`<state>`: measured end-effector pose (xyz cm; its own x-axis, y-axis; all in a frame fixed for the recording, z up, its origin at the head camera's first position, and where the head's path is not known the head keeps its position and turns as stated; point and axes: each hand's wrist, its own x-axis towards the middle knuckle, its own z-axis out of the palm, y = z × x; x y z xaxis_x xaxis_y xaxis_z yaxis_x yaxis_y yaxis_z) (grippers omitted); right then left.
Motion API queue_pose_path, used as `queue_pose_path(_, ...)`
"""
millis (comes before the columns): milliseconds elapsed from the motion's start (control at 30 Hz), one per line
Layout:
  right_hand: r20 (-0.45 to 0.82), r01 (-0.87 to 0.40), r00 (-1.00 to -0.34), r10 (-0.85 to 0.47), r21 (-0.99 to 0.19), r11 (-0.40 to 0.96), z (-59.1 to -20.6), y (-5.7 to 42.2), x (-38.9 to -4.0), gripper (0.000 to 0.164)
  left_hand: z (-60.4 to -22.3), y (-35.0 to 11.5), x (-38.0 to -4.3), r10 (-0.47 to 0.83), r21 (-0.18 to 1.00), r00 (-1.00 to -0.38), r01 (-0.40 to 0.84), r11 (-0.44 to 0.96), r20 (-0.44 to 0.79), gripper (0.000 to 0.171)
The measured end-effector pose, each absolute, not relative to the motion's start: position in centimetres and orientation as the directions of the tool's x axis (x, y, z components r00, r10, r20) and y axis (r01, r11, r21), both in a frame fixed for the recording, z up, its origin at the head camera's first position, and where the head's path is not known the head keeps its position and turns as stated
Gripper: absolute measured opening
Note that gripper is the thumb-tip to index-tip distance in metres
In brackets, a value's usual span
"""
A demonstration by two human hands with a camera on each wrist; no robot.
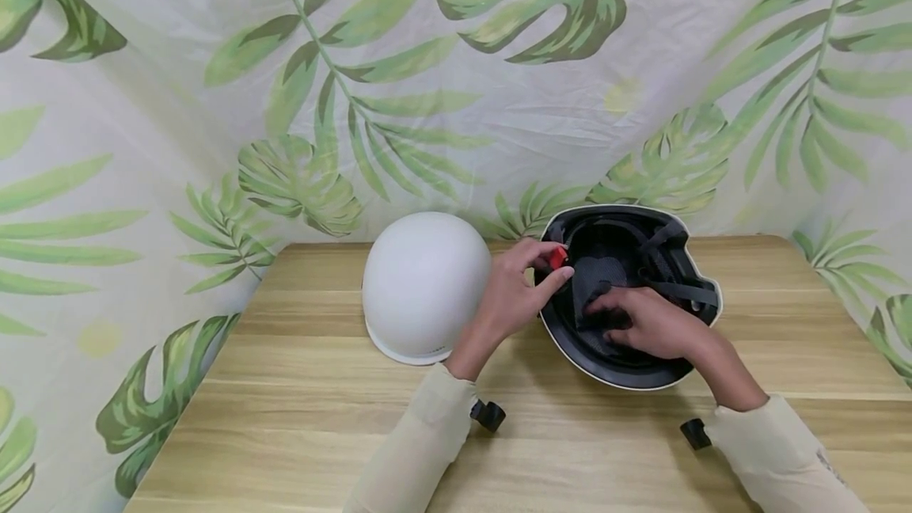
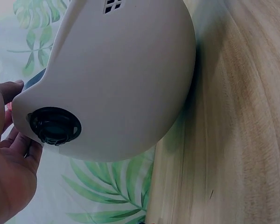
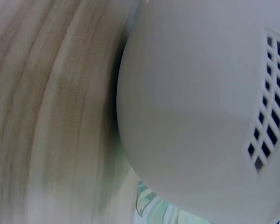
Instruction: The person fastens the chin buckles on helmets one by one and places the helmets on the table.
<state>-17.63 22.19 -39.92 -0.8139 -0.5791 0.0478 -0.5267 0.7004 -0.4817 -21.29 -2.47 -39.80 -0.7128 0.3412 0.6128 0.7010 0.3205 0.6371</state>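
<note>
An upturned white helmet (image 1: 630, 382) with a black inside lies on the right part of the table. At its left rim my left hand (image 1: 509, 291) holds a red buckle (image 1: 559, 257) between thumb and fingers. The left wrist view has the left hand (image 2: 14, 163) beside the shell, next to a round black fitting (image 2: 55, 126). My right hand (image 1: 651, 323) reaches inside the helmet, its bent fingers and thumb at the dark grey padding (image 1: 591, 279). I cannot tell whether they pinch it. Only the vented outer shell (image 3: 191, 93) shows in the right wrist view.
Left of the helmet sits a second white helmet (image 1: 427, 283), dome up, close to my left forearm. Black straps (image 1: 684, 291) cross the right side of the upturned helmet. Both stand on a wood-grain table (image 1: 306, 418) before a leaf-print cloth (image 1: 356, 141).
</note>
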Motion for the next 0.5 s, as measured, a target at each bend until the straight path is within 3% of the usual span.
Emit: queue_pose_path(500,0.072,-0.509,-0.833,-0.548,-0.489,0.709,-40.66,22.12,-17.65,0.021,-39.71,-2.35,-21.09,0.352,0.613,-0.697,0.717,0.332,0.625,0.029)
